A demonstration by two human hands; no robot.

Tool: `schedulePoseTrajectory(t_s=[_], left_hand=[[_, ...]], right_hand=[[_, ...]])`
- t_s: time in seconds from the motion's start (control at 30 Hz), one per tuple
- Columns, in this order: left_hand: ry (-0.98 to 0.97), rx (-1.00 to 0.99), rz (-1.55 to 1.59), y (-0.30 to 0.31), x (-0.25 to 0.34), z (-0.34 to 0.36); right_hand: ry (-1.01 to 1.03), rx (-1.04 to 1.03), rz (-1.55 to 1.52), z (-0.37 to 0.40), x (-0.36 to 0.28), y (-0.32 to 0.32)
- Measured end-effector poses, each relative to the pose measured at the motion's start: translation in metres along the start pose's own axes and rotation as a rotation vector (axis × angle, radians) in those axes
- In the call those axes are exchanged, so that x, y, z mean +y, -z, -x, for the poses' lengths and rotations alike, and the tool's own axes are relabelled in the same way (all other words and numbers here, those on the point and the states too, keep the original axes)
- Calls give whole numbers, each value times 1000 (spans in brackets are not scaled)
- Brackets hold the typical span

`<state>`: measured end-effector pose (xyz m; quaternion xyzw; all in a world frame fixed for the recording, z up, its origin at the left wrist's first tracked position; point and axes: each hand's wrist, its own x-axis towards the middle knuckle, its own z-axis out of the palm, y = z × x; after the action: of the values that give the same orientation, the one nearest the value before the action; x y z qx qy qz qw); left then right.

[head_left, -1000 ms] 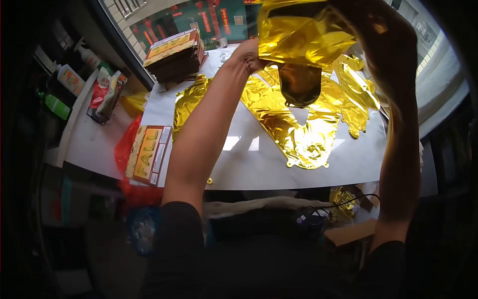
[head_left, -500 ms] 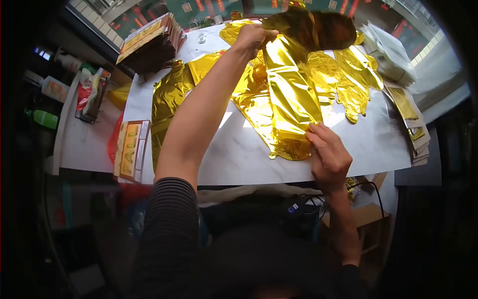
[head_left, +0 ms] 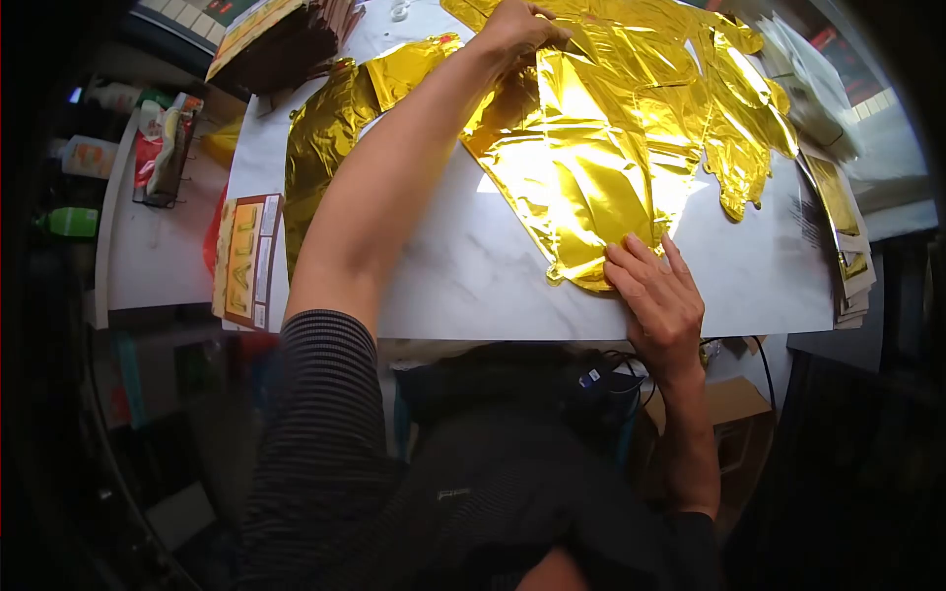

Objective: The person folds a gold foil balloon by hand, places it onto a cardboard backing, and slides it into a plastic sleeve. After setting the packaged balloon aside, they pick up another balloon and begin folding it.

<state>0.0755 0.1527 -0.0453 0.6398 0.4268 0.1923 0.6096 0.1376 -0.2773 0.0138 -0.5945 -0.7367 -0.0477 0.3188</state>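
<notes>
A flat, uninflated gold foil balloon lies lengthwise on the white marbled table, over other gold foil pieces. At its far end my left hand is closed on the foil, with the fingertips partly hidden. My right hand rests at the near end, fingers stretched out and lying on the foil's right edge. More flat gold foil spreads to the right, and another gold piece lies left of my left forearm.
A stack of printed card packs stands at the back left; one pack lies at the left front edge. Clear plastic bags and a pile of folded packs line the right side. An open cardboard box sits below the table.
The dark, raised far part of the foil has come down and lies flat. My right hand's fingers have gone from gripping the near edge to lying spread on it. The view has tilted down.
</notes>
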Motion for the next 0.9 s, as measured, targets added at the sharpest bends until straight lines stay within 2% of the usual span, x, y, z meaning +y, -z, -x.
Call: schedulePoseTrajectory(t_s=[0.2, 0.3, 0.37, 0.47, 0.6, 0.67, 0.7, 0.77, 0.9], left_hand=[[-30, 23, -71, 12, 2, -23], [-56, 38, -118, 16, 5, -20], [-88, 37, -149, 15, 7, -3], [-134, 32, -193, 15, 10, 13], [-172, 49, -256, 19, 18, 20], [-189, 64, -288, 16, 20, 21], [-198, 70, -303, 16, 22, 23], [-219, 85, -334, 15, 23, 28], [-249, 117, -397, 12, 29, 26]], right_hand=[[19, -60, -64, 0, 2, 0], [-43, 59, 14, -3, -4, -1], [-193, 165, 84, -4, -6, -2], [-256, 224, 106, -2, -5, -4], [-219, 253, 39, -3, -1, 5], [-54, 205, 59, -7, -2, 11], [-53, 206, 59, -6, -1, 12], [-36, -20, 76, -3, 1, 11], [-39, 12, 41, -5, 1, 12]])
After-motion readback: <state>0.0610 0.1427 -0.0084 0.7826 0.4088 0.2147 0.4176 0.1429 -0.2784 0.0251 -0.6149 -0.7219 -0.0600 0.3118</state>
